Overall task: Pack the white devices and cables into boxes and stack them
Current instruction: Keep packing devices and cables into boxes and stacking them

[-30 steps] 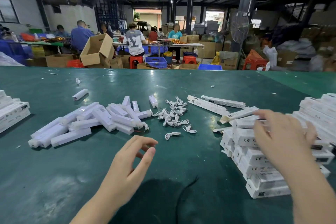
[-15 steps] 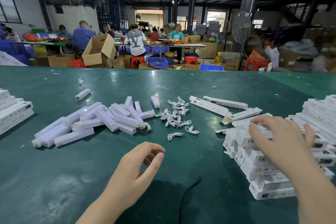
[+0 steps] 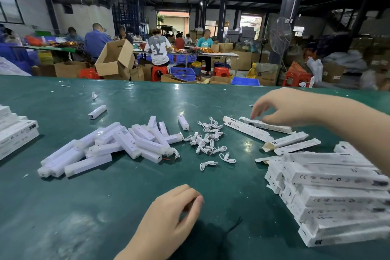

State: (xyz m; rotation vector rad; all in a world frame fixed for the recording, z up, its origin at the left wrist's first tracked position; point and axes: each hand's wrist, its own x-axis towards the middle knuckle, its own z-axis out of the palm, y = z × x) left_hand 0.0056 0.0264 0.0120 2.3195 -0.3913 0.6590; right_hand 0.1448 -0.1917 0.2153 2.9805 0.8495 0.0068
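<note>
A heap of white stick-shaped devices (image 3: 130, 143) lies on the green table (image 3: 63, 217), left of centre. Beside it to the right sit several coiled white cables (image 3: 207, 135). Flat, unfolded white boxes (image 3: 247, 130) lie further right. My right hand (image 3: 285, 107) reaches over them, fingers spread downward, its tips touching the farthest flat box (image 3: 276, 128). My left hand (image 3: 173, 217) hovers near the table's front, fingers curled in, holding nothing. A slumped stack of white boxes (image 3: 337, 196) fills the right side.
Another stack of white boxes (image 3: 14, 133) stands at the left edge. One device (image 3: 97, 112) lies alone further back. Beyond the table several people work at benches among cardboard cartons (image 3: 115, 59), blue crates and a standing fan (image 3: 279, 36).
My right hand has lifted off the right-hand stack and moved away from me to the flat boxes. My left hand's fingers have curled inward.
</note>
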